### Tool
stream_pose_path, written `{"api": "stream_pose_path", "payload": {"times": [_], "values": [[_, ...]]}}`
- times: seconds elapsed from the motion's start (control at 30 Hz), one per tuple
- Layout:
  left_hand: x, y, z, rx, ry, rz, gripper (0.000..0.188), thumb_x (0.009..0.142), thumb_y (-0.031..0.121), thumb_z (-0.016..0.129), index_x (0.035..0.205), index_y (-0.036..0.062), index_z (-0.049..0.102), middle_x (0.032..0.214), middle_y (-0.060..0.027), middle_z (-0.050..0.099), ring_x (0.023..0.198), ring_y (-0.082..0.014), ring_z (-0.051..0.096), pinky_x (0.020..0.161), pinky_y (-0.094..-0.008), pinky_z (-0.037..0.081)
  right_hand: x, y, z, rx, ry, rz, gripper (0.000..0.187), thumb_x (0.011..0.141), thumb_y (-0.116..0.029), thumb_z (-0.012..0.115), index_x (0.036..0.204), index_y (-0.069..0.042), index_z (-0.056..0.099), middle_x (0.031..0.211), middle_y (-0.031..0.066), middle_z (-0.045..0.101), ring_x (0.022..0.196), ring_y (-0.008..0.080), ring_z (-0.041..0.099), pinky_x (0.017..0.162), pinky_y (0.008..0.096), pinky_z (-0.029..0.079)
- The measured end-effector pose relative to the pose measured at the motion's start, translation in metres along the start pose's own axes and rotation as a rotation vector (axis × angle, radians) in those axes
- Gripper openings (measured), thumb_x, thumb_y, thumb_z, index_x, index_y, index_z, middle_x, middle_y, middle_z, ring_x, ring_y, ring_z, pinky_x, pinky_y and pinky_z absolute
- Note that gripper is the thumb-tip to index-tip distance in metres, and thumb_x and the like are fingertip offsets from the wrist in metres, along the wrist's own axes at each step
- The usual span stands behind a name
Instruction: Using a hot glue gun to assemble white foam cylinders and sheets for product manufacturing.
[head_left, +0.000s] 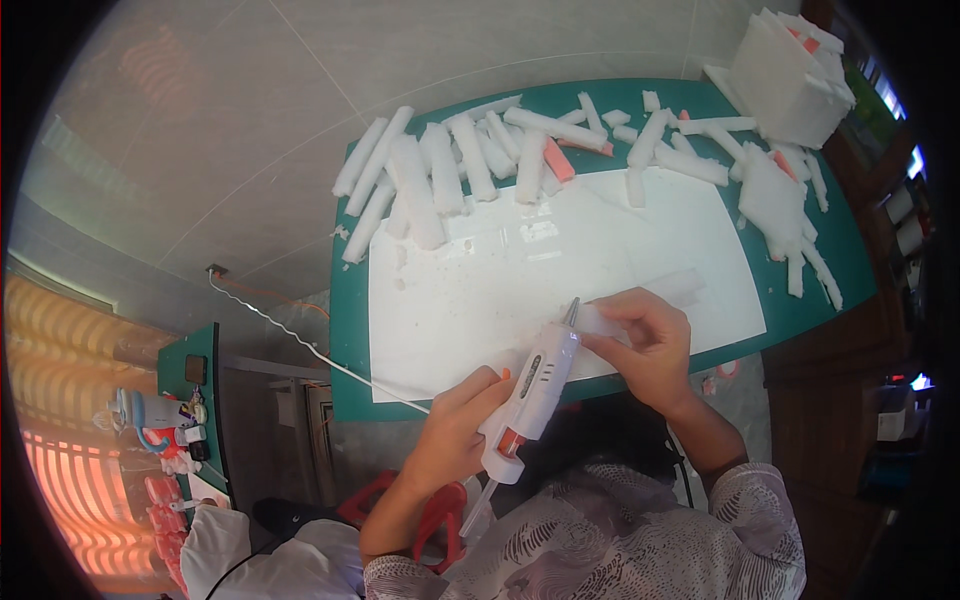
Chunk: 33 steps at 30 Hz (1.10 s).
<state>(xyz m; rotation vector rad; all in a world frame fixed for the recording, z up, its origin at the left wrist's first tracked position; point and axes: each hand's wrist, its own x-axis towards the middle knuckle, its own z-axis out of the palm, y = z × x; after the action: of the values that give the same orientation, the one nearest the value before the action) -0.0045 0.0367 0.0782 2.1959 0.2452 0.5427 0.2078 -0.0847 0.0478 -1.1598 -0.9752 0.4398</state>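
My left hand (458, 428) is wrapped round the handle of a white hot glue gun (545, 375) with orange parts. Its metal nozzle (572, 312) points up and away from me, and a pale glue stick (478, 508) juts from its back end. Between the thumb and fingers of my right hand (650, 345) is a small white foam piece (597, 322), right beside the nozzle. Whether the tip touches the foam I cannot tell. Both hands are over the near side of a glossy white board (480, 300).
The board lies on a green table (350, 300). Several white foam strips (415, 190) are heaped along its far side, with a pink piece (559, 160) among them. A white foam box (785, 80) stands far right. A white cord (300, 335) runs from the wall socket (217, 271) toward the table.
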Motion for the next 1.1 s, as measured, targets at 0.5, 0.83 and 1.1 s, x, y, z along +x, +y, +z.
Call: {"api": "stream_pose_path", "payload": {"times": [0.5,0.83,1.1], "values": [[-0.001,0.011,-0.005,0.180,-0.028,-0.022,0.058,0.063,-0.002,0.071,0.120,0.0054,0.062,0.080,-0.0118,0.048,0.071,-0.0307,0.055,0.060,-0.0385,0.046,0.001,-0.005,-0.004,-0.166,-0.013,-0.066,0.026,0.074,0.004,0.080,0.098,0.004,0.069,0.098,0.0144,0.069,0.091,0.0200,0.067,0.081,0.0298,0.053],[-0.001,0.021,-0.015,0.435,-0.114,-0.033,0.061,0.056,-0.003,0.064,0.116,0.0050,0.062,0.081,-0.0135,0.048,0.070,-0.0339,0.054,0.059,-0.0398,0.045,0.006,-0.016,-0.009,-0.401,-0.043,-0.208,0.024,0.073,0.001,0.080,0.095,0.000,0.070,0.095,0.0141,0.072,0.087,0.0244,0.071,0.078,0.0311,0.055],[-0.007,0.023,-0.020,0.608,-0.102,-0.002,0.070,0.053,0.001,0.068,0.122,0.0145,0.062,0.086,-0.0074,0.051,0.074,-0.0247,0.056,0.057,-0.0372,0.049,0.009,-0.016,-0.018,-0.024,-0.169,0.164,0.030,0.074,0.011,0.075,0.101,0.003,0.064,0.097,0.0088,0.066,0.087,0.0140,0.063,0.079,0.0268,0.051]]}}
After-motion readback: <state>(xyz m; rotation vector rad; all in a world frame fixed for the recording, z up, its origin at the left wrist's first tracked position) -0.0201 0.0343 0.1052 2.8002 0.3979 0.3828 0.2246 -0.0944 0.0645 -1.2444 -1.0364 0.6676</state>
